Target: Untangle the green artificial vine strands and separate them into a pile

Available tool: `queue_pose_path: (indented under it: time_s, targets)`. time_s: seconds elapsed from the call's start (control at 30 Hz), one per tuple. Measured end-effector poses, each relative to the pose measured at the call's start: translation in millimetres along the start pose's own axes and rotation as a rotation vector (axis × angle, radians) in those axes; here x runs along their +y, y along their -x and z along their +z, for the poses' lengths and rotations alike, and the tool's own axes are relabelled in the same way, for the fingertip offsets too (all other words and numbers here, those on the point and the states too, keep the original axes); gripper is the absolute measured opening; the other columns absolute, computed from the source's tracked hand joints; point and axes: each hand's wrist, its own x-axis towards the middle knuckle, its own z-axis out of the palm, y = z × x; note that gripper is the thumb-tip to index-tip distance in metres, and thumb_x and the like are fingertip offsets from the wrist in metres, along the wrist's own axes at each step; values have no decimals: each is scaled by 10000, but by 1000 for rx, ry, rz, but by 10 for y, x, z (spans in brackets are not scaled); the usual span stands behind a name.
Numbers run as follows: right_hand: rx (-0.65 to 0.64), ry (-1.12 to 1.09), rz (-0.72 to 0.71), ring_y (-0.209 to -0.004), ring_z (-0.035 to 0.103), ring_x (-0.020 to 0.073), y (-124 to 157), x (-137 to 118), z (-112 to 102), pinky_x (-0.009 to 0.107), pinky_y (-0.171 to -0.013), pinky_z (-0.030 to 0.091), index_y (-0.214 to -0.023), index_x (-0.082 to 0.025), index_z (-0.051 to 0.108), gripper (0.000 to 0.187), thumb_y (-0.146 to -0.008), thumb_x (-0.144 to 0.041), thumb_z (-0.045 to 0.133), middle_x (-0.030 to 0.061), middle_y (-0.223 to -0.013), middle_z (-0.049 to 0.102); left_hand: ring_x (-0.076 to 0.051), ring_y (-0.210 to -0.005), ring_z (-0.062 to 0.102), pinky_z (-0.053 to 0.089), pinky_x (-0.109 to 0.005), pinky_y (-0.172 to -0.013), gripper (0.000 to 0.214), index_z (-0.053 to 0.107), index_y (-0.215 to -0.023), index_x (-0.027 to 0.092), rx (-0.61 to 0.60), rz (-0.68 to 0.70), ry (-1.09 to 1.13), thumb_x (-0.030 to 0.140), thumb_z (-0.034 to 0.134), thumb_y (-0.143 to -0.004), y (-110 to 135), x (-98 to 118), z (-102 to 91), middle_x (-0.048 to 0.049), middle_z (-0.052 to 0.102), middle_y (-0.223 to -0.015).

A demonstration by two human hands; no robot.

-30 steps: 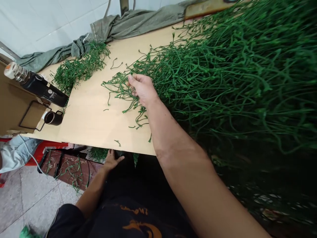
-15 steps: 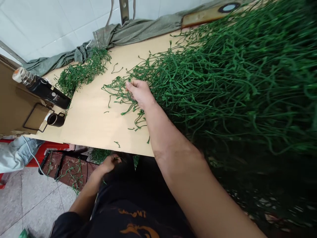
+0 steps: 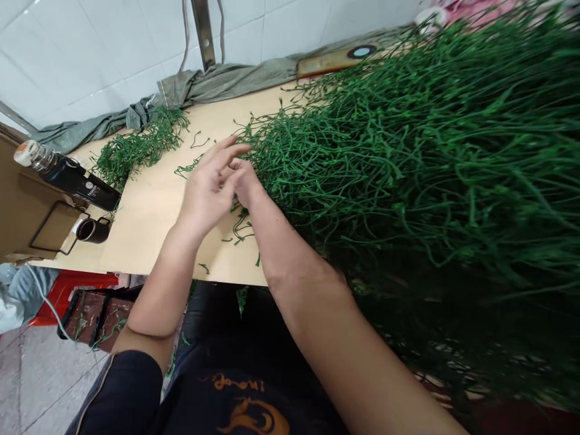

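Observation:
A huge heap of green plastic stems (image 3: 408, 145) covers the right side of a light wooden table (image 3: 145, 223). My right hand (image 3: 247, 181) rests at the heap's left edge, fingers closed on some stems, partly hidden behind my left hand. My left hand (image 3: 208, 184) is raised over the table just beside it, fingers stretched out and apart, touching the stems near my right hand. A few loose stem pieces (image 3: 240, 229) lie on the table under both hands.
A smaller pile of green stems (image 3: 136, 148) lies at the table's back left. A black heat gun (image 3: 67, 175) rests on a wire stand at the left edge. Grey cloth (image 3: 217, 81) runs along the tiled wall. Red crates (image 3: 67, 290) sit on the floor.
My left hand has risen from below the table edge up onto the table beside my right hand. My right hand stays at the heap's edge. The view has tilted up slightly.

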Motion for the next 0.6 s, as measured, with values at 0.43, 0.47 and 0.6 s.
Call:
queue_pose_path:
  time_s: [0.43,0.47,0.6]
  targets:
    - [111,-367,172,-376,221,-12,49,-268,42,159,-365,123,-620,-174,391,357,-783,-414,599,-87,-511,322,-127,-585,453,381,-267,-625,375,425,-649,197,-268,-274,-164,427,282,-909,312,-503,83,-3,472,-604]
    - [107,-372,177,-368,207,-14,63,-285,47,160,-362,108,-624,-178,378,355,-790,-405,594,-92,-506,308,-123,-578,437,375,-263,-610,380,397,-637,199,-302,-228,-110,440,282,-908,320,-482,88,1,451,-598]
    - [98,-391,169,-355,167,-9,55,-250,94,168,-363,93,-633,-190,343,320,-848,-342,525,-100,-490,271,-118,-555,399,354,-271,-571,397,330,-617,206,-300,-175,-108,475,279,-904,410,-365,98,9,415,-578]
